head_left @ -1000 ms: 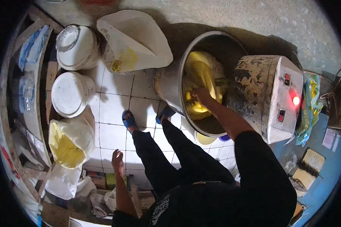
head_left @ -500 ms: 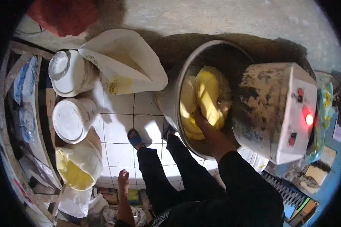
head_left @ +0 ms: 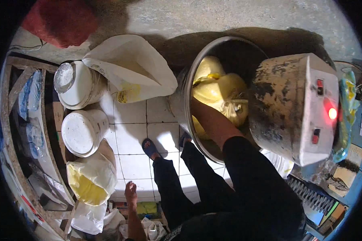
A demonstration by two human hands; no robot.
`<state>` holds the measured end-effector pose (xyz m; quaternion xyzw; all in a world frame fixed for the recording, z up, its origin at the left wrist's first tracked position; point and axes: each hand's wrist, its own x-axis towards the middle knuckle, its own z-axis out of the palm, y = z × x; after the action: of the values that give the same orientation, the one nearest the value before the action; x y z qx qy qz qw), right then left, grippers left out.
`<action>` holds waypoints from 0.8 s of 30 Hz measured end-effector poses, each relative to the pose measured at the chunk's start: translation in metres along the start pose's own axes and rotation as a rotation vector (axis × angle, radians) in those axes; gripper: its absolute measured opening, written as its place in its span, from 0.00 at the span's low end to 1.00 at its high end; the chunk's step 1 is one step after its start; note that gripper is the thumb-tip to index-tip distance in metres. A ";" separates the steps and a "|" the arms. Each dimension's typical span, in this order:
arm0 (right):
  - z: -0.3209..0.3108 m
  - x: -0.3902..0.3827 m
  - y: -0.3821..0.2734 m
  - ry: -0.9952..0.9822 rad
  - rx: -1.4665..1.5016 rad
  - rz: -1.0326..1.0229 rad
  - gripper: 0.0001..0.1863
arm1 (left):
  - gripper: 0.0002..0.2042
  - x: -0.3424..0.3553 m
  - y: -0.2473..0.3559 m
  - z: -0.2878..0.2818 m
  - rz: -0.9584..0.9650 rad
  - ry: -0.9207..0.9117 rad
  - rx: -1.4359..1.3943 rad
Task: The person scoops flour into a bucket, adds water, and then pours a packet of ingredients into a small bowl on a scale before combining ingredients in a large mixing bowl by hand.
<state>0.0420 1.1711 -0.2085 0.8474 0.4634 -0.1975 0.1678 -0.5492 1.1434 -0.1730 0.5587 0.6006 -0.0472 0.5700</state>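
My right arm reaches into the large metal bowl (head_left: pixel 191 68) of a dough mixer (head_left: pixel 279 108). Its forearm lies across a pale yellow mass of dough (head_left: pixel 223 86), which is bunched around the mixer's tool. My right hand (head_left: pixel 197 107) is at the bowl's left inner side, against the dough; its fingers are hidden. Low over the tiled floor hangs my left hand (head_left: pixel 130 192), fingers loosely bent and apart, with nothing in it. Nearest to it is an open sack (head_left: pixel 108 170) with a yellow inside.
Two white lidded buckets (head_left: pixel 82 133) stand at the left beside a wooden shelf (head_left: pixel 48 136). A large white sack (head_left: pixel 128 68) leans by the wall, left of the bowl. A red light (head_left: pixel 332 113) glows on the mixer's panel. A metal spring (head_left: pixel 307 195) lies at the lower right.
The dough has turned and bunched up around the tool. My right hand has moved left and up along the bowl's inside, its fingers going out of sight. My left hand stays low.
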 end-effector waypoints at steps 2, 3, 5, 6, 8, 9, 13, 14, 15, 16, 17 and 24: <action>0.016 0.033 0.006 0.038 0.041 0.097 0.16 | 0.19 -0.015 -0.026 -0.004 -0.033 -0.011 0.065; 0.023 0.036 0.017 0.055 0.092 0.137 0.16 | 0.18 -0.015 -0.040 -0.001 0.082 -0.055 0.202; 0.024 0.031 0.024 0.089 0.176 0.108 0.16 | 0.18 -0.023 -0.053 -0.001 0.176 -0.072 0.330; 0.025 0.020 0.031 0.113 0.209 0.075 0.16 | 0.18 -0.029 -0.054 0.002 0.135 -0.045 0.294; 0.031 -0.027 0.067 0.121 0.275 -0.028 0.16 | 0.18 -0.029 -0.047 0.015 0.071 -0.043 0.224; 0.042 -0.053 0.084 0.057 0.358 -0.090 0.15 | 0.19 -0.031 -0.050 0.018 -0.086 -0.052 0.073; 0.045 -0.185 0.121 0.042 0.776 -0.038 0.16 | 0.20 -0.034 -0.037 0.028 -0.123 -0.011 -0.019; 0.071 -0.188 0.126 0.094 1.004 -0.003 0.17 | 0.20 -0.037 -0.035 0.024 -0.110 -0.033 0.025; 0.072 -0.180 0.117 -0.057 0.479 -0.085 0.17 | 0.21 -0.037 -0.036 0.024 -0.096 -0.050 0.068; 0.070 -0.162 0.112 -0.123 0.208 -0.110 0.17 | 0.21 -0.037 -0.039 0.028 -0.091 -0.022 -0.041; 0.066 -0.146 0.105 -0.182 -0.055 -0.154 0.17 | 0.20 -0.040 -0.039 0.025 0.024 -0.049 0.081; 0.048 -0.103 0.059 0.002 0.029 0.184 0.30 | 0.19 -0.039 -0.047 0.019 -0.156 -0.097 0.075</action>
<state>0.0333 1.0443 -0.1940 0.8889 0.3809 -0.1874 0.1724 -0.5822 1.0888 -0.1774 0.5281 0.6119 -0.1406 0.5717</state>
